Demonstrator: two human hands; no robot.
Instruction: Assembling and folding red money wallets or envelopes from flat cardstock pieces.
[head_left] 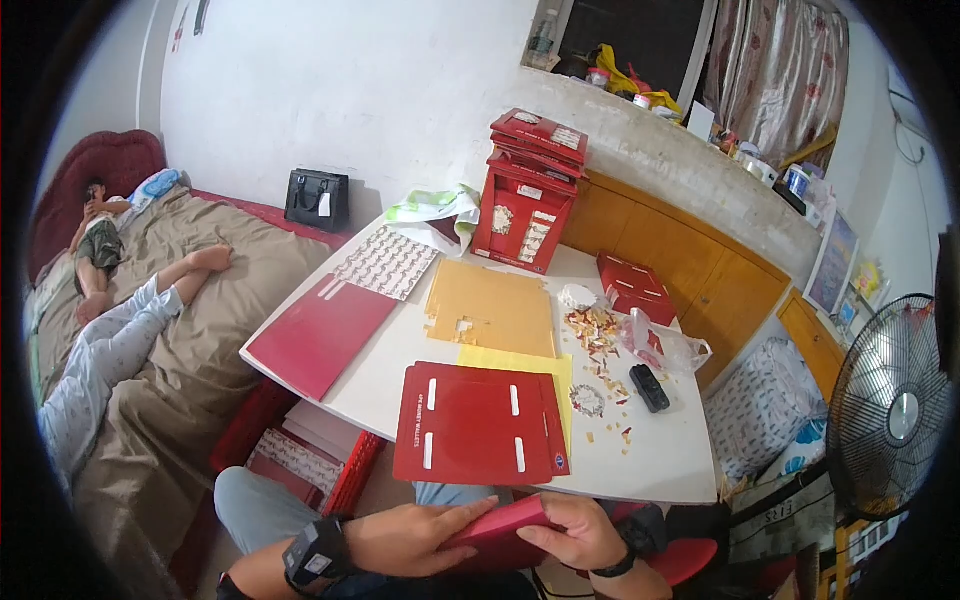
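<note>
While both hands (578, 535) clasp a red piece (500, 538) at lower centre, red sheets (475, 425) lie just above them.

From your head, the wide fisheye view looks forward and down: your left hand (425, 538) and right hand (578, 535) show close, near the lower edge, the tabletop (660, 450) fills the middle, and the wall (350, 90) stands farther off.

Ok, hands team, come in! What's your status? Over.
Left hand, right hand: both holding red cardboard piece. Slotted red cardboard ahead on table. Nothing seen blocking either hand.
</note>
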